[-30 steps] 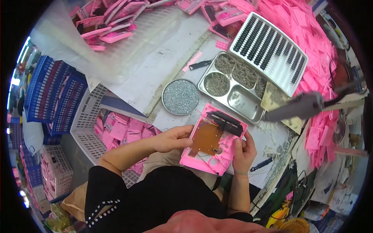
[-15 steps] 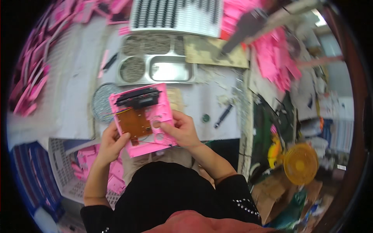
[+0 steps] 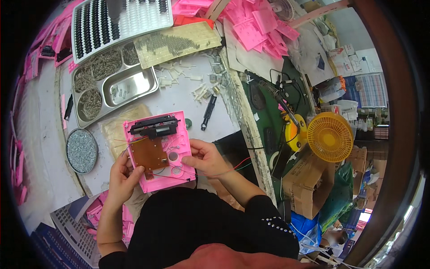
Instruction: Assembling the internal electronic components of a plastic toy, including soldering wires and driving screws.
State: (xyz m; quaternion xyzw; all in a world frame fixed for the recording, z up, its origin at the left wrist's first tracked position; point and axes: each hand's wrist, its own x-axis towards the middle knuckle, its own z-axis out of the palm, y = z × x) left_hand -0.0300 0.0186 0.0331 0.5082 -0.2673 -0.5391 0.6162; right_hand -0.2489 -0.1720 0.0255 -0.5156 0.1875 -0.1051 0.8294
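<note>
Between my hands is a pink plastic housing (image 3: 153, 184), its inner side facing up. A brown circuit board (image 3: 148, 154) lies in it, with a black mechanism (image 3: 154, 127) along its far edge. My left hand (image 3: 124, 177) grips the left edge, thumb on top near the board. My right hand (image 3: 206, 158) holds the right edge, thumb on top beside round openings. Thin red and green wires (image 3: 233, 168) trail from the housing across my right wrist. The fingers underneath are hidden.
A metal compartment tray (image 3: 130, 87) holds springs and small parts. A round dish of tiny metal pieces (image 3: 82, 151) stands left. Beyond are a board with screws (image 3: 174, 42) and a rack of black and white pieces (image 3: 130, 22). A yellow fan (image 3: 329, 136) stands right, near a cardboard box (image 3: 309, 181).
The view has turned rightward, so the table things appear shifted left and rotated. Both hands still hold the pink housing, now lower in the picture. The trailing wires show over my right wrist.
</note>
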